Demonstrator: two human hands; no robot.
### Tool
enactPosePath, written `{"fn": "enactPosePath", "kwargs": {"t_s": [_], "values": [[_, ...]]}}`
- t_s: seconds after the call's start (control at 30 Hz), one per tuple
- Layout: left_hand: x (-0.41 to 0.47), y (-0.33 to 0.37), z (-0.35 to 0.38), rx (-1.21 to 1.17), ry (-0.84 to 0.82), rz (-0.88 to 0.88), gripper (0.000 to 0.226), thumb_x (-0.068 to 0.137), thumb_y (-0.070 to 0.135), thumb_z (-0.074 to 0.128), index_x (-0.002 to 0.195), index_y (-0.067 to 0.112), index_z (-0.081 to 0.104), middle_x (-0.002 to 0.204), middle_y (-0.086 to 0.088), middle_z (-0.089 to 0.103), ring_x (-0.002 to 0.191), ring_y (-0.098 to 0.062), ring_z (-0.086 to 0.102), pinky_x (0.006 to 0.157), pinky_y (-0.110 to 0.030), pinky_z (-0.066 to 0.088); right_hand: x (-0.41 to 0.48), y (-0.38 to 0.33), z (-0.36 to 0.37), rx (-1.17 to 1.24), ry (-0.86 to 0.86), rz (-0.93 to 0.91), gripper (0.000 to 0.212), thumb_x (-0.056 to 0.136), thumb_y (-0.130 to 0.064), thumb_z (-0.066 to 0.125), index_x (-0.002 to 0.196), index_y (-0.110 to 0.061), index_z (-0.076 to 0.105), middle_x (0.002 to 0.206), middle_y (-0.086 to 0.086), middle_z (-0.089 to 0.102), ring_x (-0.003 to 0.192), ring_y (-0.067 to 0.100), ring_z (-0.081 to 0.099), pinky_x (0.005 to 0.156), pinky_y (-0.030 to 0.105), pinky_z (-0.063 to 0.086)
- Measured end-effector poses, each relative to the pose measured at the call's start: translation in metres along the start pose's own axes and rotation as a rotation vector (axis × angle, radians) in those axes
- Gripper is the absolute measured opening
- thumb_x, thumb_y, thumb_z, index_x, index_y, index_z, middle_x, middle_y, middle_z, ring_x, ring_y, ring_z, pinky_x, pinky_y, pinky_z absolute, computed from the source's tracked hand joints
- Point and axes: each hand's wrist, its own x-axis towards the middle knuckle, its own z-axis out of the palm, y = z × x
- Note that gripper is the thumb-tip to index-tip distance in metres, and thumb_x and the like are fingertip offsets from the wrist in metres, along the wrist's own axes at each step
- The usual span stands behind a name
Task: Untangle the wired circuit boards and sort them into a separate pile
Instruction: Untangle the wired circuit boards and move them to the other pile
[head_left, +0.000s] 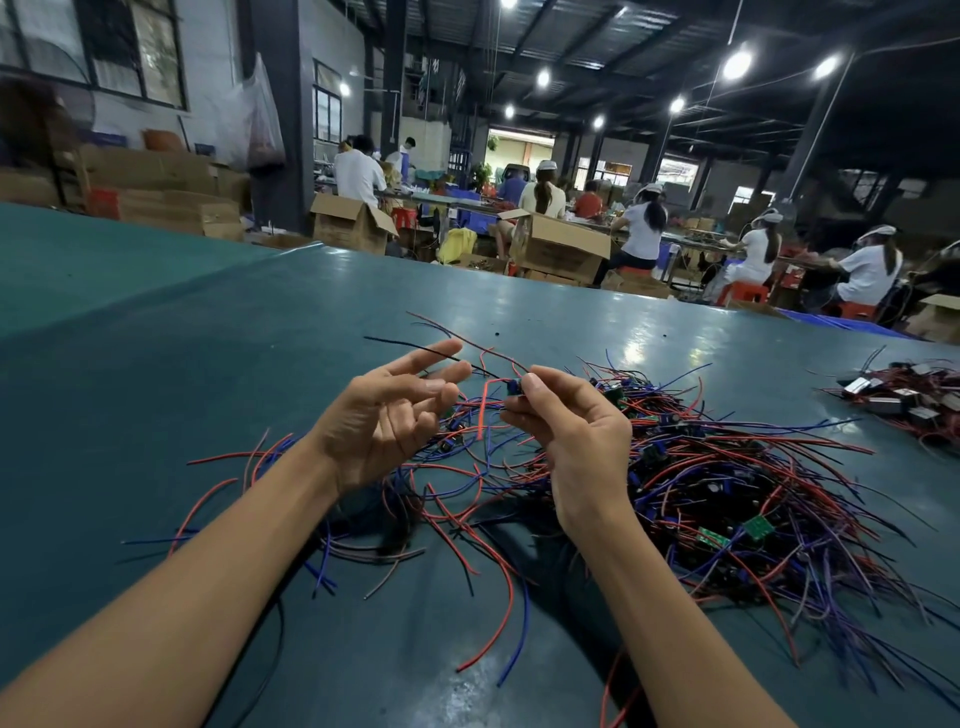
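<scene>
Mid-untangle: our right hand (566, 421) pinched one wired board (514, 388) just above the tangle (727, 483), left hand (384, 415) spread beside it; next, we judged, its wires needed pulling free before the pile (904, 397) well right of that hand.

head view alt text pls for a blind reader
The right hand pinches a wired circuit board above a tangled pile of red, blue and black wires on a green table; the left hand is open beside it. A second pile lies far right.
</scene>
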Motion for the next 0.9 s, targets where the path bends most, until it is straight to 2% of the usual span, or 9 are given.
{"fn": "enactPosePath", "kwargs": {"t_s": [0.13, 0.23, 0.33, 0.4, 0.47, 0.5, 0.67, 0.8, 0.9], "values": [[0.0, -0.003, 0.005, 0.059, 0.039, 0.009, 0.061, 0.055, 0.011, 0.097, 0.112, 0.016, 0.078, 0.103, -0.004, 0.073, 0.073, -0.01, 0.07, 0.052, -0.018, 0.056, -0.001, -0.001, 0.002, 0.029, -0.018, 0.029, 0.006, 0.088, -0.008, 0.074, 0.093, -0.005, 0.076, 0.083, 0.016, 0.074, 0.073, 0.027, 0.073, 0.07, 0.034, 0.061], [0.0, -0.003, 0.006, 0.066, 0.097, 0.038, 0.039, 0.07, 0.009, 0.084, 0.108, 0.017, 0.079, 0.095, -0.002, 0.071, 0.067, -0.007, 0.066, 0.05, -0.016, 0.053, -0.003, -0.003, 0.005, 0.05, -0.022, 0.055, 0.016, 0.082, -0.021, 0.078, 0.087, -0.006, 0.077, 0.081, 0.018, 0.073, 0.071, 0.029, 0.072, 0.068, 0.035, 0.061], [0.004, -0.003, 0.0, 0.144, 0.231, 0.139, 0.025, 0.08, 0.005, 0.073, 0.103, 0.012, 0.079, 0.09, -0.005, 0.072, 0.061, -0.007, 0.062, 0.045, -0.016, 0.048, -0.003, -0.008, 0.006, 0.077, 0.003, 0.085, 0.019, 0.085, -0.021, 0.076, 0.085, -0.003, 0.074, 0.075, 0.016, 0.069, 0.068, 0.028, 0.07, 0.065, 0.036, 0.06], [0.006, -0.004, -0.007, 0.472, 0.442, 0.281, 0.016, 0.087, 0.001, 0.068, 0.098, 0.009, 0.076, 0.087, -0.008, 0.073, 0.055, -0.01, 0.062, 0.043, -0.018, 0.046, -0.001, -0.013, 0.006, 0.079, 0.023, 0.088, 0.018, 0.089, -0.018, 0.073, 0.086, 0.0, 0.072, 0.073, 0.014, 0.069, 0.067, 0.026, 0.069, 0.063, 0.035, 0.06], [0.008, -0.009, -0.02, 1.079, 0.701, 0.444, 0.016, 0.09, 0.004, 0.066, 0.094, 0.015, 0.076, 0.081, -0.003, 0.074, 0.058, -0.01, 0.064, 0.055, -0.015, 0.048, 0.001, -0.023, 0.003, 0.055, 0.049, 0.068, 0.018, 0.091, -0.016, 0.072, 0.089, 0.002, 0.072, 0.074, 0.013, 0.07, 0.067, 0.025, 0.07, 0.065, 0.035, 0.061], [0.007, -0.012, -0.025, 1.317, 0.745, 0.49, 0.015, 0.09, 0.007, 0.066, 0.095, 0.017, 0.076, 0.081, 0.0, 0.073, 0.064, -0.011, 0.065, 0.063, -0.013, 0.046, 0.005, -0.03, -0.001, 0.041, 0.061, 0.054, 0.018, 0.091, -0.014, 0.072, 0.091, 0.004, 0.071, 0.075, 0.013, 0.071, 0.068, 0.025, 0.07, 0.066, 0.035, 0.062], [0.013, -0.02, -0.041, 1.715, 0.515, 0.188, 0.029, 0.092, 0.031, 0.069, 0.114, 0.014, 0.074, 0.105, -0.007, 0.071, 0.096, -0.022, 0.067, 0.087, -0.027, 0.047, 0.051, -0.072, -0.03, -0.237, 0.179, 0.032, 0.022, 0.092, -0.012, 0.071, 0.099, 0.009, 0.065, 0.077, 0.013, 0.072, 0.071, 0.026, 0.074, 0.07, 0.037, 0.063], [0.014, -0.023, -0.044, 1.769, 0.408, 0.184, 0.035, 0.091, 0.047, 0.068, 0.115, 0.024, 0.075, 0.104, -0.003, 0.072, 0.101, -0.022, 0.062, 0.095, -0.034, 0.049, 0.093, -0.086, -0.059, -0.601, 0.269, 0.028, 0.017, 0.092, -0.013, 0.072, 0.085, 0.001, 0.065, 0.082, 0.019, 0.069, 0.072, 0.032, 0.072, 0.076, 0.047, 0.062], [0.014, -0.025, -0.046, 1.812, 0.375, 0.174, 0.033, 0.09, 0.052, 0.064, 0.118, 0.035, 0.07, 0.105, 0.002, 0.066, 0.107, -0.023, 0.052, 0.102, -0.038, 0.044, 0.114, -0.095, -0.082, -0.638, 0.298, 0.135, 0.027, 0.091, -0.008, 0.072, 0.101, 0.014, 0.063, 0.088, 0.024, 0.067, 0.067, 0.032, 0.069, 0.071, 0.043, 0.062]]}}
